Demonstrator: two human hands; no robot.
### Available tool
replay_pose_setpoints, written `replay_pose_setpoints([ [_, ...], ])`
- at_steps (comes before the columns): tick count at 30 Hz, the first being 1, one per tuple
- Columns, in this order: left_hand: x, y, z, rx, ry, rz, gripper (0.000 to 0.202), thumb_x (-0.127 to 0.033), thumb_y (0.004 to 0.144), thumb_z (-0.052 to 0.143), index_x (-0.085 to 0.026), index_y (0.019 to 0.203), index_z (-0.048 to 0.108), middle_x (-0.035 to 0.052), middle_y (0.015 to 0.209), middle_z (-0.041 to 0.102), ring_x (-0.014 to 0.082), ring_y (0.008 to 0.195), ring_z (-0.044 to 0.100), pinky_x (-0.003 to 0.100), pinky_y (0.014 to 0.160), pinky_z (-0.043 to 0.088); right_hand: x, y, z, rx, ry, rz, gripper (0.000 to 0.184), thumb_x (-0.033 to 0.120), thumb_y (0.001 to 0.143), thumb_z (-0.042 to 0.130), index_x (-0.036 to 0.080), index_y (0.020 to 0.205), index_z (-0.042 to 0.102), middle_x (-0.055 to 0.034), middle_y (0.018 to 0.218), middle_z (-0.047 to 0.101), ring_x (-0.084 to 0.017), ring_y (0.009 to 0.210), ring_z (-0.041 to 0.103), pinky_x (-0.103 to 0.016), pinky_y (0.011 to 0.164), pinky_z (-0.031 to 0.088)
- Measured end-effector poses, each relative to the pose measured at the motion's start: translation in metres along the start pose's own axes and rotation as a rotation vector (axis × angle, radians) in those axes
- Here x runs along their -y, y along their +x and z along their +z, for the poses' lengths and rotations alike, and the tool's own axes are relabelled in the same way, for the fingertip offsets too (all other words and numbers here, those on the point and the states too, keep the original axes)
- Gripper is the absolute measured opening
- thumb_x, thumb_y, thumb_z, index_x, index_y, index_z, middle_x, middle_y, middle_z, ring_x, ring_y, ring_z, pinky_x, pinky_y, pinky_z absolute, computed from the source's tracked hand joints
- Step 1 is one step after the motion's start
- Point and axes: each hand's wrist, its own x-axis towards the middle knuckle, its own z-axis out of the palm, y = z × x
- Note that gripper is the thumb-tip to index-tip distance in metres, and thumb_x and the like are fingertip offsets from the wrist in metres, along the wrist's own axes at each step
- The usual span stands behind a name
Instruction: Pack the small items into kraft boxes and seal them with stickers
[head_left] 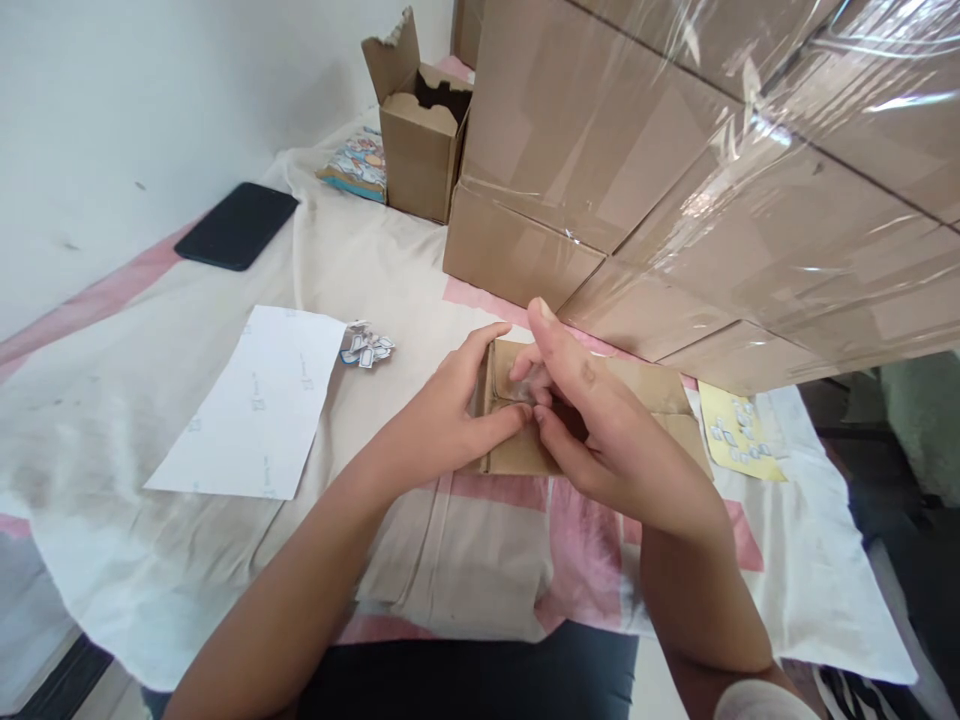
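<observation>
A small flat brown cardboard box [660, 395] lies on the cloth in front of me. My left hand [442, 420] grips its left end, thumb on top and fingers along the near edge. My right hand [600, 420] rests over the middle of the box, its fingers curled in and pinching at the flap where the two hands meet. What the fingertips pinch is hidden. Both forearms reach in from the bottom of the view.
A stack of plastic-wrapped cartons [712, 170] towers right behind the box. A white sheet [255, 405], a small pile of stickers [366, 347], a black phone [237, 226], an open small box [420, 140], a colourful packet [358, 165] and a yellow sticker sheet [739, 432] lie on the cloth [150, 560].
</observation>
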Motion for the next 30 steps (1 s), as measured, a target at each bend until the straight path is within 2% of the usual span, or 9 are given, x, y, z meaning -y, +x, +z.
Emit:
replay_pose_setpoints([
  [7, -0.0007, -0.0009, 0.0052, -0.031, -0.122, -0.041, 0.066, -0.037, 0.084, 0.070, -0.029, 0.145, 0.045, 0.0087, 0.140, 0.057, 0.0350, 0.132, 0.052, 0.053, 0.110, 0.046, -0.0009, 0.0026, 0.0020, -0.092, -0.022, 0.008, 0.080, 0.008, 0.100, 0.041, 0.041, 0.166, 0.009, -0.0045, 0.118, 0.064, -0.019, 0.094, 0.065, -0.038, 0.087, 0.061],
  [13, -0.0024, -0.0003, 0.0050, -0.033, -0.133, -0.022, 0.069, -0.038, 0.083, 0.071, -0.028, 0.146, 0.045, 0.0101, 0.142, 0.055, 0.0355, 0.133, 0.052, 0.053, 0.110, 0.045, -0.0004, 0.0046, 0.0065, -0.208, -0.088, 0.045, 0.075, 0.009, 0.100, 0.047, 0.038, 0.164, 0.021, -0.0026, 0.111, 0.071, -0.019, 0.092, 0.068, -0.036, 0.083, 0.061],
  [19, -0.0005, -0.0016, 0.0058, -0.041, -0.118, -0.038, 0.071, -0.036, 0.083, 0.071, -0.029, 0.148, 0.043, 0.0108, 0.145, 0.053, 0.0369, 0.135, 0.050, 0.055, 0.109, 0.047, -0.0033, 0.0042, 0.0069, -0.272, -0.248, 0.000, 0.075, 0.008, 0.099, 0.047, 0.039, 0.164, 0.022, -0.0024, 0.122, 0.069, -0.021, 0.104, 0.066, -0.041, 0.097, 0.058],
  [23, 0.0005, -0.0018, 0.0059, -0.033, -0.075, -0.085, 0.075, -0.038, 0.085, 0.070, -0.029, 0.151, 0.037, 0.0109, 0.150, 0.048, 0.0363, 0.136, 0.050, 0.057, 0.111, 0.045, -0.0022, 0.0044, 0.0041, -0.276, -0.272, 0.029, 0.081, 0.009, 0.099, 0.047, 0.042, 0.165, 0.014, -0.0015, 0.121, 0.067, -0.022, 0.107, 0.065, -0.043, 0.098, 0.057],
  [26, -0.0002, -0.0020, 0.0056, -0.030, -0.054, -0.105, 0.077, -0.040, 0.086, 0.069, -0.029, 0.153, 0.034, 0.0103, 0.151, 0.048, 0.0356, 0.135, 0.050, 0.057, 0.112, 0.045, -0.0009, 0.0050, 0.0024, -0.269, -0.280, 0.067, 0.075, 0.014, 0.100, 0.046, 0.039, 0.165, 0.016, -0.0035, 0.116, 0.068, -0.024, 0.106, 0.066, -0.046, 0.096, 0.058],
  [30, -0.0012, -0.0031, 0.0055, -0.029, -0.075, -0.102, 0.074, -0.041, 0.087, 0.068, -0.030, 0.153, 0.035, 0.0098, 0.150, 0.049, 0.0344, 0.133, 0.053, 0.056, 0.113, 0.045, -0.0051, 0.0046, 0.0026, -0.199, -0.288, 0.167, 0.066, 0.027, 0.103, 0.044, 0.035, 0.164, 0.021, -0.0067, 0.128, 0.067, -0.029, 0.116, 0.063, -0.056, 0.103, 0.051],
])
